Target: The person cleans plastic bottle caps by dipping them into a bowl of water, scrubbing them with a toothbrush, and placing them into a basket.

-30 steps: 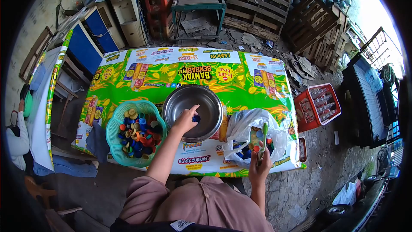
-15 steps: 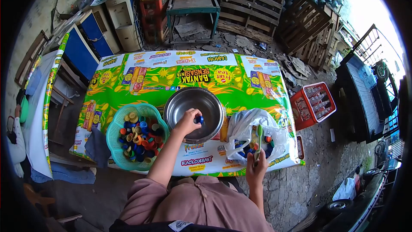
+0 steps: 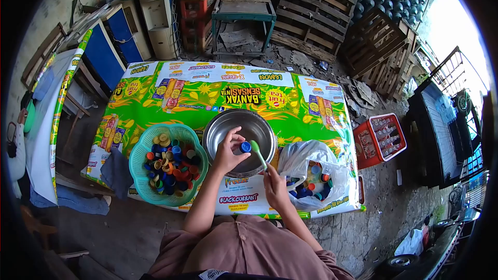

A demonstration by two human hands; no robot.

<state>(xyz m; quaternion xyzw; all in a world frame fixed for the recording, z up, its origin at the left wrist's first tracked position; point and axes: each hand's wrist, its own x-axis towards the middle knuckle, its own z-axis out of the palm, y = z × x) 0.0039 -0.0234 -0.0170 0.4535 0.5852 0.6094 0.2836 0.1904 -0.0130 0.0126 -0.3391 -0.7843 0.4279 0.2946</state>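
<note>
My left hand (image 3: 231, 154) is closed on a blue bottle cap (image 3: 245, 147), pinched between thumb and fingers above the steel bowl (image 3: 211, 137). In my right hand (image 3: 276, 184) is a green spoon-shaped tool (image 3: 258, 154). Its rounded end is beside the cap; whether they touch I cannot tell. To the left stands a mint-green plastic basket (image 3: 136, 166) of mixed bottle caps (image 3: 174, 163). Right of the bowl lies an open clear plastic bag (image 3: 298, 155) with more caps (image 3: 314, 186) inside.
A printed plastic sheet (image 3: 207, 93) covers the table. A grey cloth (image 3: 115, 173) hangs at its left edge. Beyond the right edge is a red crate (image 3: 381, 140) of bottles. Pallets (image 3: 314, 10), a small table (image 3: 244, 8) and stacked crates (image 3: 198, 8) stand behind.
My right hand has moved left from the bag to the bowl with the green tool. My left hand has turned, so the blue cap faces up more plainly.
</note>
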